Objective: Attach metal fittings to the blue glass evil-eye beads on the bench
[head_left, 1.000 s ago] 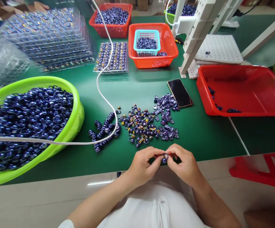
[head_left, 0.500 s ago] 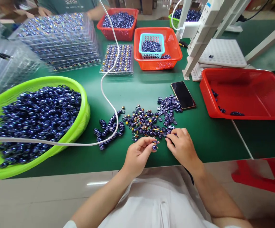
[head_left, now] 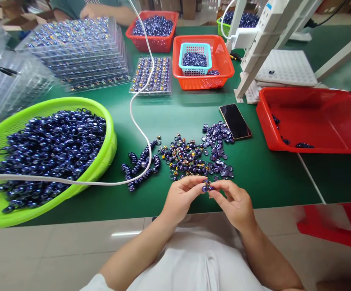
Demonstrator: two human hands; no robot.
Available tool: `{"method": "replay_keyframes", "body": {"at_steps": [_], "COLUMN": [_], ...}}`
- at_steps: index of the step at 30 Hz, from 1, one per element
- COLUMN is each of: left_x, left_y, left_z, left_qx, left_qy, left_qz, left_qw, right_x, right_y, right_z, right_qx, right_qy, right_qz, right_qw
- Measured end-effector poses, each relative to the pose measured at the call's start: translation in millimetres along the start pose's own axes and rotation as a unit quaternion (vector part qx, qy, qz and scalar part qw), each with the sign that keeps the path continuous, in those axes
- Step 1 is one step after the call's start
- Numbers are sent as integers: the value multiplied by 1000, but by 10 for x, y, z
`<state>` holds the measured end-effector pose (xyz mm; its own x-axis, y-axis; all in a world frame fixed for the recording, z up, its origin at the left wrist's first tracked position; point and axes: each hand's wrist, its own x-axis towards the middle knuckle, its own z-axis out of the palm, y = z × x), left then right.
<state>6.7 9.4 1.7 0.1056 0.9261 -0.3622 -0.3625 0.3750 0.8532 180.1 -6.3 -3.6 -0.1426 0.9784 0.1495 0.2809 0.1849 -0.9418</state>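
My left hand (head_left: 178, 198) is closed in a pinch on a small, shiny dark-blue round piece (head_left: 204, 188) with a bit of gold on it. Against it, the fingertips of my right hand (head_left: 236, 204) pinch a small dark cap (head_left: 211, 188). The two pieces meet between my hands, partly hidden by fingers. Just beyond lies a pile of dark-blue pieces with gold parts (head_left: 186, 157). To its right spread loose, shallow dark caps (head_left: 216, 135). Rows of nested dark-blue ringed pieces (head_left: 141, 161) rest to the left.
A green basket (head_left: 112, 139) full of dark-blue ringed pieces stands left, crossed by a white cable (head_left: 131, 107). Behind are stacked clear trays (head_left: 96, 66) and red baskets (head_left: 177, 83). A phone (head_left: 236, 121) and a red bin (head_left: 314, 148) lie right. A co-worker's arm (head_left: 114, 15) shows behind.
My right hand has lifted from the loose caps and come left to my left hand with a dark cap. My left hand has shifted slightly right. The co-worker's hand behind has moved.
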Motion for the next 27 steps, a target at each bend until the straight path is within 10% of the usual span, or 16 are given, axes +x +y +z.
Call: {"method": "replay_keyframes", "body": {"at_steps": [9, 19, 27], "left_x": [-95, -169, -217], "left_y": [41, 87, 98], "left_z": [-1, -30, -17], "left_qx": [44, 214, 260], "left_qy": [28, -9, -56], "left_qz": [27, 273, 348], "left_qw": [998, 938, 899], "right_x": [18, 41, 48], "right_y": [-18, -73, -100], "right_z": [49, 95, 85], "right_qx": [70, 92, 96], "right_qy": [-5, 17, 10], "right_qz": [-37, 25, 35], "right_qw": [997, 995, 995]}}
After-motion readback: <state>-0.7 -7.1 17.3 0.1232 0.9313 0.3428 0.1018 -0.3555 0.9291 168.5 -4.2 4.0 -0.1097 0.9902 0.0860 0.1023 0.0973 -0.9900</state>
